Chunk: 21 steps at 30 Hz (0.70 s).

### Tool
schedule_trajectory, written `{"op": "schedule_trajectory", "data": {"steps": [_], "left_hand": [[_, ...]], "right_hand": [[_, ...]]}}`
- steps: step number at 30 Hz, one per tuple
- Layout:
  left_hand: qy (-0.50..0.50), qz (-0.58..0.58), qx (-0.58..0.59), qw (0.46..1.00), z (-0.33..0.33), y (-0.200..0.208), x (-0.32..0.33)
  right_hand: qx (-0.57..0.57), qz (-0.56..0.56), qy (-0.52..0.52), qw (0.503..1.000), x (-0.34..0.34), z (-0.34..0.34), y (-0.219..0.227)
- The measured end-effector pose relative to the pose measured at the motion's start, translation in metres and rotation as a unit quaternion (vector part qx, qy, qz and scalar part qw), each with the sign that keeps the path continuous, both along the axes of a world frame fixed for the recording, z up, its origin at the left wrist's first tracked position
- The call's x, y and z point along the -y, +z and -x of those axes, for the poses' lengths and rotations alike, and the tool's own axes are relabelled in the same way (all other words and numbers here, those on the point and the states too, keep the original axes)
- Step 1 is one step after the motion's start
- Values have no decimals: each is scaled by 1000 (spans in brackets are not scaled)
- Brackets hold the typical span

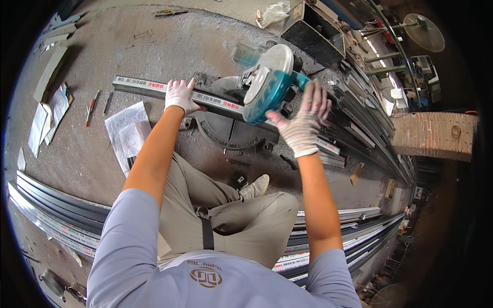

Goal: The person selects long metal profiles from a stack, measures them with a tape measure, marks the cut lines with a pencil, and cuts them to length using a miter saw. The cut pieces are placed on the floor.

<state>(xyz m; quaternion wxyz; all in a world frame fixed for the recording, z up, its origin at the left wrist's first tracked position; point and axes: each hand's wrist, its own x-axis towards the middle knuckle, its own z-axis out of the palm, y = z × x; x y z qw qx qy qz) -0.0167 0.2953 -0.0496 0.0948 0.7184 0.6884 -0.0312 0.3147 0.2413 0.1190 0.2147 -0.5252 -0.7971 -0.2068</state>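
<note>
A long dark metal profile (218,102) with a printed white film strip lies across the base of a miter saw (268,84). The saw has a teal blade guard and a silver-grey cover. My left hand (181,97), in a white knit glove, is closed over the profile left of the saw. My right hand (306,120), in a striped knit glove, is raised just right of the teal guard. Its fingers are stretched out and its thumb is spread, with nothing held. Part of the profile is hidden behind the guard.
Stacks of metal profiles (61,215) lie at the lower left, with more along the right. A white cloth (126,128), papers (49,120) and a red pen (92,108) are on the floor at left. A dark rectangular box (313,38) and a wooden block (436,134) are farther right.
</note>
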Motion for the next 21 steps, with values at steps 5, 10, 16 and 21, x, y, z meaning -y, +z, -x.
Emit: {"op": "schedule_trajectory", "data": {"steps": [5, 10, 16, 21], "left_hand": [[16, -8, 3, 1000, 7, 1, 5], [16, 21, -11, 1000, -3, 6, 2], [19, 18, -13, 1000, -13, 1, 5], [3, 30, 1, 1000, -6, -5, -1]], "right_hand": [[-1, 300, -119, 946, -58, -2, 70], [7, 471, -178, 864, -112, -10, 82], [-3, 471, -155, 868, -114, -16, 71], [-5, 465, -162, 871, -93, -11, 65]]}}
